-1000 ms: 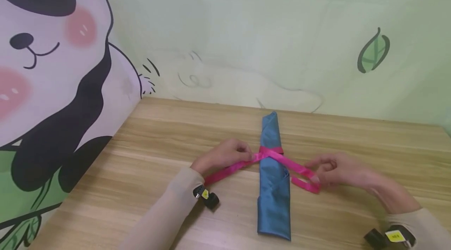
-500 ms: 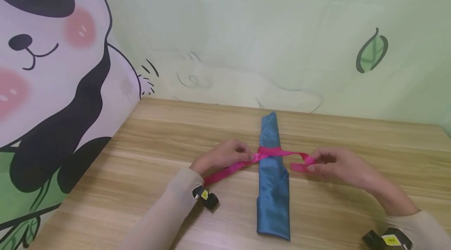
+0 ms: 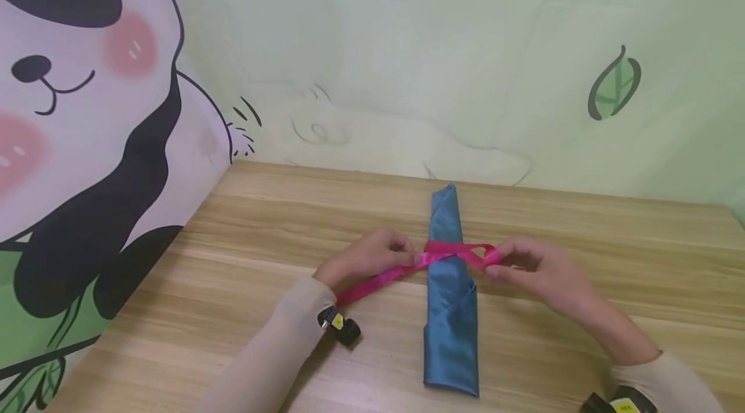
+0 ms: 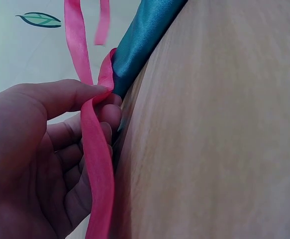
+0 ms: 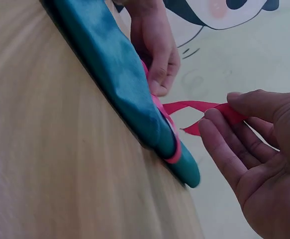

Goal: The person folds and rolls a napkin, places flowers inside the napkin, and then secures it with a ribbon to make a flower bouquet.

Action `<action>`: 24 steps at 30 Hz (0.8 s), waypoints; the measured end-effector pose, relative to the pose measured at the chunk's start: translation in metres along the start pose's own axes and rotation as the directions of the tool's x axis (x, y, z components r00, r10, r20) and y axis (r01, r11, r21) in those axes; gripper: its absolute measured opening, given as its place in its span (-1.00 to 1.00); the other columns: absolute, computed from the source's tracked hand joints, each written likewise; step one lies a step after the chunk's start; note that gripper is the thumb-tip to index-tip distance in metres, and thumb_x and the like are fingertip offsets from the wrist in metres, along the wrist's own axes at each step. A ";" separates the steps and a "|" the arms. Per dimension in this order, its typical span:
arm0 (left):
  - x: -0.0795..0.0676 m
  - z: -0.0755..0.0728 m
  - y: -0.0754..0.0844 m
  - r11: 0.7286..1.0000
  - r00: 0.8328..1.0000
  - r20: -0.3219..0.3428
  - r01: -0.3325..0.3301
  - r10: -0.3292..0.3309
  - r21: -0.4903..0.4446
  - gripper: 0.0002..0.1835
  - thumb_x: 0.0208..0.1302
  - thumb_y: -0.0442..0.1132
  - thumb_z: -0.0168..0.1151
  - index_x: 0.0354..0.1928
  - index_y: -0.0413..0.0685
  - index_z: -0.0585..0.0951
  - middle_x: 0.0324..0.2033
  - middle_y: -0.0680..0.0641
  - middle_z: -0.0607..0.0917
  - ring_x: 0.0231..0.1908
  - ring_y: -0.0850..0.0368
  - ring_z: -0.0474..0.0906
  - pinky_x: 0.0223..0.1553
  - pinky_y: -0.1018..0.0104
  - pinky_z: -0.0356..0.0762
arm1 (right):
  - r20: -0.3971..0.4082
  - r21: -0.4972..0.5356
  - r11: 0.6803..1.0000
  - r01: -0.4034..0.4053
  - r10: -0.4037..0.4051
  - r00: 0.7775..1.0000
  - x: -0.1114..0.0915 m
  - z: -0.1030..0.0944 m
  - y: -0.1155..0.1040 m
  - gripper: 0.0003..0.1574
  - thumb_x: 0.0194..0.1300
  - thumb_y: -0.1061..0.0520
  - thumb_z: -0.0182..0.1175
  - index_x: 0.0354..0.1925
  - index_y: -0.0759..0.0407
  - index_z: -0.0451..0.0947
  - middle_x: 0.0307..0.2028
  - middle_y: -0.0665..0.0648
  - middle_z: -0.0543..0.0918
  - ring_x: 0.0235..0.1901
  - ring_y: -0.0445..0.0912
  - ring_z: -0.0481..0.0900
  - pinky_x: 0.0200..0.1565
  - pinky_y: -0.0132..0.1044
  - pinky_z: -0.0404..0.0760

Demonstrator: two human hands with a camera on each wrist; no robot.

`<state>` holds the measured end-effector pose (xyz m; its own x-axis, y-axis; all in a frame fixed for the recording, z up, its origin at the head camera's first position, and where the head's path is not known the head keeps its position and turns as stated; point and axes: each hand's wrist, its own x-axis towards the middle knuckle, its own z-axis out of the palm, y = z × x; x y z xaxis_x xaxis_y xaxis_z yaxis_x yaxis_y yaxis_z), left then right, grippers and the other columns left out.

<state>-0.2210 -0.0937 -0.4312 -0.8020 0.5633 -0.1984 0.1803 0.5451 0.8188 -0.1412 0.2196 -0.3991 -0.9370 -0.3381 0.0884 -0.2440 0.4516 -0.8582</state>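
Note:
A rolled bundle of shiny blue cloth point(image 3: 451, 329) lies lengthwise on the table, narrow at its far end. Around its upper part runs a pink ribbon point(image 3: 445, 248). My left hand point(image 3: 369, 258) pinches the ribbon between thumb and fingers just left of the bundle. In the left wrist view a long tail of ribbon point(image 4: 99, 174) hangs down past the palm. To the bundle's right, my right hand point(image 3: 538, 274) pinches the other ribbon length, folded back in a small loop. The right wrist view has this ribbon point(image 5: 192, 105) stretched between bundle and fingertips, its short free end beside them.
The wood-grain table point(image 3: 553, 361) meets a pale green wall point(image 3: 442, 64) at its back edge. A large panda picture point(image 3: 87, 109) covers the left wall. Each wrist bears a small black camera point(image 3: 343, 329).
My right hand has moved left and slightly up toward the bundle, carrying the ribbon, which has gone from a downward slant to a small loop over the cloth. The left hand stays in place.

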 end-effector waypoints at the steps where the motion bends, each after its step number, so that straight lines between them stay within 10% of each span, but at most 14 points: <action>1: 0.000 0.000 0.000 1.000 1.000 0.000 0.000 0.000 -0.001 -0.87 0.49 -0.13 0.31 -0.24 0.06 0.76 -0.37 0.03 0.65 -0.20 0.06 0.52 -0.14 0.19 0.43 | 0.009 0.023 1.000 -0.017 0.017 1.000 0.000 0.002 0.000 -0.80 0.41 0.13 0.44 -0.04 0.16 0.73 -0.14 0.06 0.78 -0.08 -0.06 0.73 -0.04 -0.27 0.69; 24: 0.000 0.000 0.001 1.000 1.000 -0.002 -0.003 0.003 -0.015 -0.86 0.50 -0.12 0.31 -0.25 0.06 0.76 -0.37 0.03 0.65 -0.20 0.07 0.51 -0.13 0.19 0.41 | 0.086 0.433 0.859 -0.272 0.261 0.962 0.009 0.017 0.011 -0.68 0.46 0.29 0.35 0.02 0.52 0.54 -0.14 0.32 0.79 -0.17 -0.01 0.82 -0.03 -0.15 0.74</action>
<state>-0.2206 -0.0934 -0.4300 -0.8028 0.5634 -0.1952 0.1740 0.5344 0.8271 -0.1480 0.2076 -0.4160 -0.9430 -0.2786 -0.1822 0.1534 0.1221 -0.9806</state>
